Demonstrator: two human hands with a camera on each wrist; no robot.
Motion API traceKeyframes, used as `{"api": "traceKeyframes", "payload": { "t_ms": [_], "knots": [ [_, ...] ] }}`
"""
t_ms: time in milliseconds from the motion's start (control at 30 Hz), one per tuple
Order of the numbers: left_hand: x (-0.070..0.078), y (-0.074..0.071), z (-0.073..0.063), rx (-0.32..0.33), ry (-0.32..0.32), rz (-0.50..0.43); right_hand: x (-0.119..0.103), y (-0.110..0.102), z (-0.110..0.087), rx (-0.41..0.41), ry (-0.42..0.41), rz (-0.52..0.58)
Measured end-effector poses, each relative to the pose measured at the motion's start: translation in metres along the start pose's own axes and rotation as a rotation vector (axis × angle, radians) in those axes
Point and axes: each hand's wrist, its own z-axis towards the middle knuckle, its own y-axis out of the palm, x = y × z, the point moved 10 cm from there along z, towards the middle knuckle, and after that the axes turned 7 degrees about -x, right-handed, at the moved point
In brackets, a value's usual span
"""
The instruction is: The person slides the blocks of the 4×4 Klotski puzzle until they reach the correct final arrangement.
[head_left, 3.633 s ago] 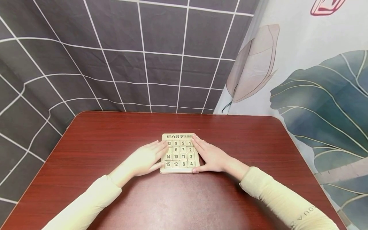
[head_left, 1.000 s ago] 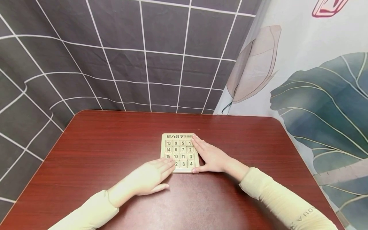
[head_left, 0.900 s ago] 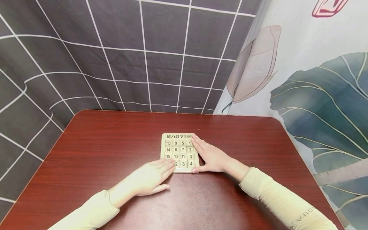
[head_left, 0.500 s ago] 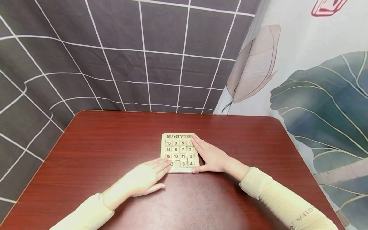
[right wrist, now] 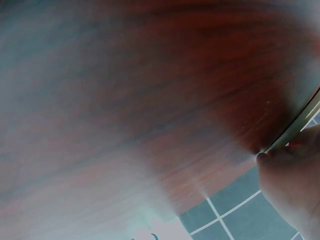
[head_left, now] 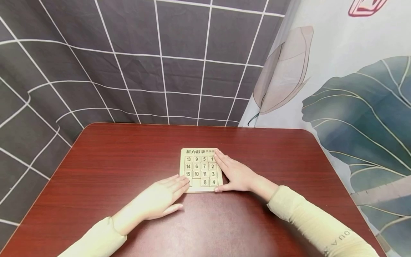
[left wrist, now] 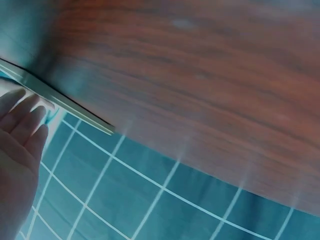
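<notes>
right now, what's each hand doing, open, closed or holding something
Left hand: open, straight fingertips on the lower left of the number puzzle.
Right hand: open, fingers and thumb against the puzzle's right side.

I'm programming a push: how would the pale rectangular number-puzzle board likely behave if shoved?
The pale rectangular number-puzzle board looks thin and straight-edged, so probably stiff. Lying flat on the glossy red-brown table, it would likely slide rather than tip.

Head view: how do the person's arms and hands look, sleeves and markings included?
The left sleeve and right sleeve are pale cream, ending behind the wrists. The right one carries dark lettering, partly readable. The left hand and right hand wear no gloves.
</notes>
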Motion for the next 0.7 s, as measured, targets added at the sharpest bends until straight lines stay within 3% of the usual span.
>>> {"api": "traceKeyframes", "payload": {
  "t_ms": [400,533,700],
  "knots": [
    [0.015,0.007,0.037,-0.031,0.097,0.048,0.000,-0.001,0.000,-0.002,0.001,0.010],
    [0.014,0.011,0.040,-0.046,0.096,0.060,-0.001,-0.001,-0.001,-0.002,0.003,0.011],
    [0.012,0.012,0.035,-0.041,0.089,0.053,0.000,-0.001,-0.001,0.002,0.002,0.005]
  ]
}}
